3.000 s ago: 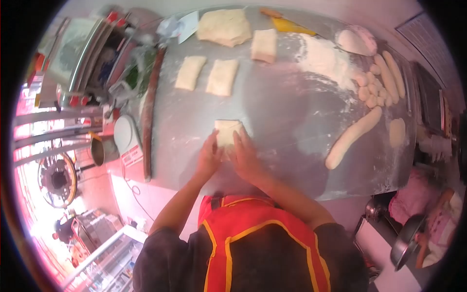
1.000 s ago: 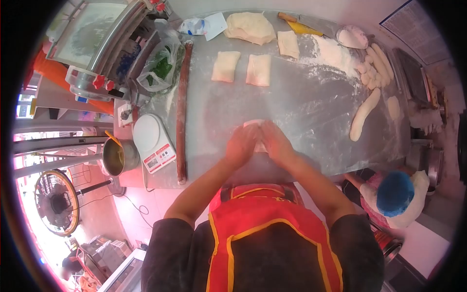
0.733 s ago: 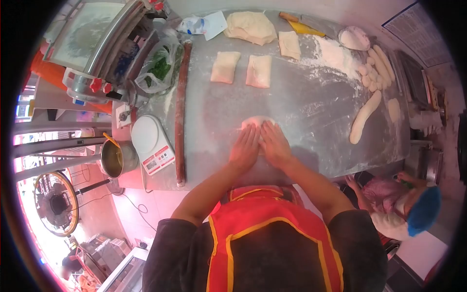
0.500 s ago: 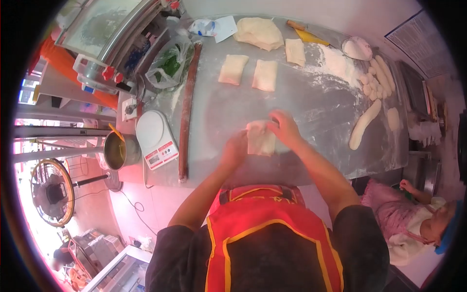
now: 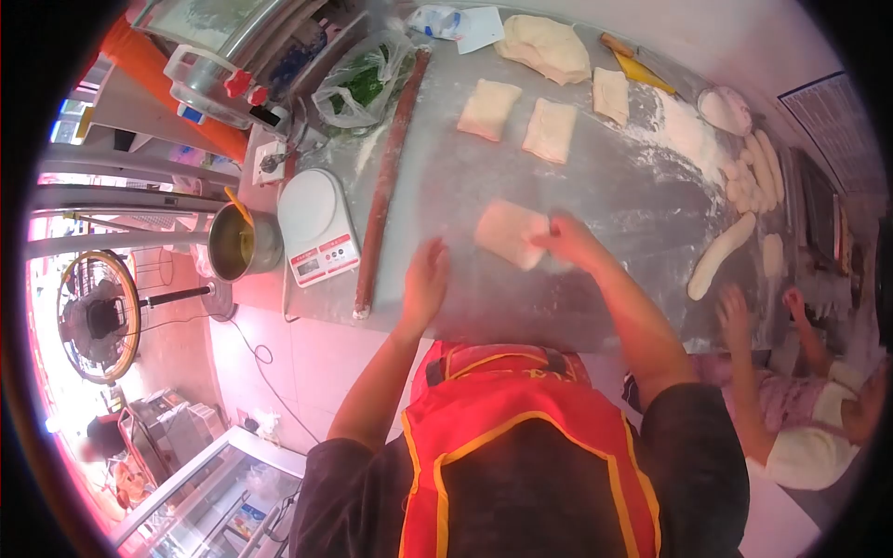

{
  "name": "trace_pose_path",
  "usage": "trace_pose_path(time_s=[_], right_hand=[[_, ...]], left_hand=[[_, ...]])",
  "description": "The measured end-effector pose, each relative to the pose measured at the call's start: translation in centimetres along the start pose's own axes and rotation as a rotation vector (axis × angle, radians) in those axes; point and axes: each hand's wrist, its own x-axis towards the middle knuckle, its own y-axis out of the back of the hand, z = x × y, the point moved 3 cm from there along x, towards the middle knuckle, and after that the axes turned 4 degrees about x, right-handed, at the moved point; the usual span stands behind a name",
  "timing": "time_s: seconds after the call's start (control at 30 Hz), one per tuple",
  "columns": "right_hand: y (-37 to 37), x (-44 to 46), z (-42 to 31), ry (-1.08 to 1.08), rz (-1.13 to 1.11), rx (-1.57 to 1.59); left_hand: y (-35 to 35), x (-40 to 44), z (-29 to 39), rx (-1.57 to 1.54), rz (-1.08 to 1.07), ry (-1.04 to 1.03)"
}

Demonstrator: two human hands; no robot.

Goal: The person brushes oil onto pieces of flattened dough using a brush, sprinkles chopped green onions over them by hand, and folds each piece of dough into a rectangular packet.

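Note:
My right hand [image 5: 569, 240] grips the right edge of a pale folded dough piece [image 5: 510, 232] on the grey metal table [image 5: 465, 186]. To the left of that dough, my left hand [image 5: 427, 279] is apart from it; its fingers are slightly blurred, parted, with nothing in them. Two rectangular dough pieces, one [image 5: 488, 110] on the left and one [image 5: 550, 130] on the right, lie beyond my hands. Another rectangle [image 5: 610, 96] is near the large dough mass [image 5: 543, 48] at the back.
A long wooden rod [image 5: 391, 186] lies at left, beside a white scale [image 5: 317, 226] and a metal pot [image 5: 244, 242]. White flour [image 5: 686, 135], a long dough roll [image 5: 722, 255] and several small dough balls are at right. A co-worker's hand [image 5: 735, 316] reaches over the right front edge.
My left hand has come off the dough and moved left. My right hand now grips the dough's right edge, and the dough has turned. The co-worker's hands have come to the table; the view has shifted.

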Motion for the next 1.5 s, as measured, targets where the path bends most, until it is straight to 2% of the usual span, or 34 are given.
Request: trace_pose_path(time_s=[0.03, 0.13, 0.23, 0.3, 0.33, 0.4, 0.43, 0.5, 0.53, 0.63, 0.73, 0.8, 0.93, 1.03, 1.1, 1.13, 1.2, 1.23, 1.3, 1.33, 1.43, 1.5], right_hand=[[-0.1, -1.4, 2.0, -0.213, -0.143, 0.023], [1.6, -3.5, 3.9, 0.036, 0.204, -0.022], [1.3, -0.1, 2.5, 0.223, 0.459, 0.259], [0.0, 2.2, 0.8, 0.237, 0.52, 0.346], [0.0, 3.2, 0.6, 0.149, 0.435, 0.342], [0.3, 3.9, 0.0, -0.023, 0.261, 0.338], [0.8, 3.2, -0.6, 0.058, 0.317, 0.246], [1.0, 0.6, -1.5, 0.22, 0.424, 0.048], [0.4, -0.6, -1.1, 0.29, 0.424, 0.053], [-1.4, -4.7, -0.7, 0.481, 0.42, 0.041], [-2.1, -7.3, -2.3, 0.65, 0.446, -0.093], [-3.9, -7.4, -1.0, 0.751, 0.492, -0.263], [-4.8, -7.1, -1.3, 0.696, 0.513, -0.287], [-4.6, -6.4, -1.6, 0.696, 0.571, -0.333], [-4.1, -6.5, -1.7, 0.673, 0.587, -0.371], [-3.6, -6.5, -1.3, 0.598, 0.521, -0.381], [-2.8, -6.8, 0.7, 0.439, 0.379, -0.391], [-2.5, -7.2, 2.0, 0.286, 0.394, -0.065], [-3.2, -8.1, 4.8, -0.042, 0.402, 0.58], [-5.0, -8.0, 5.3, -0.126, 0.322, 1.014], [-7.3, -7.5, 2.8, -0.382, 0.143, 1.634], [-8.1, -6.8, 1.8, -0.338, 0.138, 1.763]], left_hand=[[-0.7, 0.7, 0.5, -0.02, -0.033, -0.015], [-4.4, 4.6, -0.2, 0.086, -0.102, -0.099], [-7.2, 6.9, 4.4, 0.291, -0.185, -0.043], [-9.1, 8.1, 5.9, 0.354, -0.16, -0.006], [-9.5, 8.7, 6.3, 0.387, -0.146, 0.013], [-9.8, 9.2, 6.9, 0.356, -0.288, 0.052], [-9.8, 9.4, 7.1, 0.34, -0.358, 0.068], [-9.2, 8.3, 7.5, 0.388, -0.242, -0.272], [-8.8, 7.1, 7.5, 0.404, -0.18, -0.436], [-8.4, 2.8, 6.2, 0.534, -0.185, -0.728], [-8.7, -0.9, 6.7, 0.639, -0.099, -0.852], [-9.3, -1.8, 5.3, 0.785, -0.154, -0.86], [-10.5, -1.4, 4.6, 0.909, -0.193, -0.802], [-11.0, -0.7, 5.2, 0.974, -0.115, -0.853], [-10.3, -0.3, 6.5, 0.88, -0.293, -0.758], [-9.6, 0.1, 7.7, 0.833, -0.382, -0.711], [-7.2, 2.5, 8.3, 0.54, -0.493, -0.324], [-6.8, 3.3, 8.0, 0.386, -0.544, -0.12], [-7.8, 5.7, 6.7, 0.531, -0.407, -0.295], [-8.4, 6.8, 6.4, 0.601, -0.335, -0.385], [-10.2, 7.5, 9.1, 0.843, -0.646, -0.081], [-10.3, 6.1, 10.1, 0.812, -0.473, -0.359]])
